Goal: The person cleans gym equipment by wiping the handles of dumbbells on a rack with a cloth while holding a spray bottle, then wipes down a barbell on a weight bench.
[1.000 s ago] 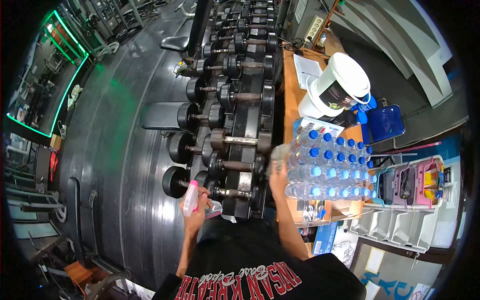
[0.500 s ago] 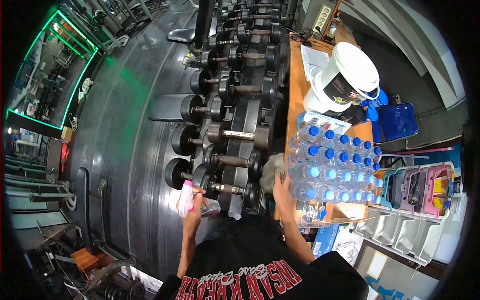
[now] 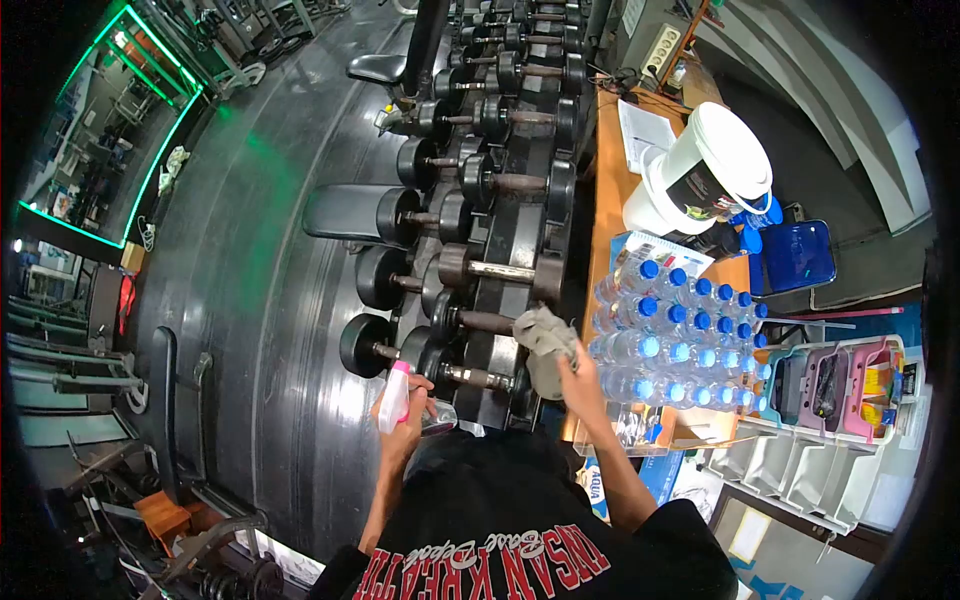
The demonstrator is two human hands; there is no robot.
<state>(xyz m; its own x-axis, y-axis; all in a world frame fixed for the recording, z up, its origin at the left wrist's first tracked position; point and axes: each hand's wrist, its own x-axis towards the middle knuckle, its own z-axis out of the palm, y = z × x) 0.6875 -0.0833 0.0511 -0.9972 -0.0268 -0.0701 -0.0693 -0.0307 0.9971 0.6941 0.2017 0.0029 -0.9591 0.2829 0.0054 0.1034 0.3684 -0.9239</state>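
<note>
My left hand [image 3: 403, 428] is closed round a spray bottle [image 3: 397, 392] with a white and pink head, held near the front end of the dumbbell rack. A grey-green cloth [image 3: 546, 345] hangs bunched in my right hand [image 3: 583, 388], between the rack and the water bottles. The cloth overlaps the end of a black dumbbell [image 3: 486, 322] in this view. Below it, the nearest dumbbell [image 3: 478, 377] has a worn metal handle. Right beside my right hand stand several clear water bottles [image 3: 678, 352] with blue caps.
The wooden table [image 3: 612, 170] along the right carries white buckets [image 3: 725, 160] and papers. Plastic baskets [image 3: 820, 385] stand beyond the bottles. A black bench [image 3: 345, 212] lies left of the rack, on the dark floor [image 3: 270, 330].
My right hand has raised the cloth, which now shows over the dumbbell ends beside the bottles. My left hand still holds the spray bottle. The whole view has shifted slightly.
</note>
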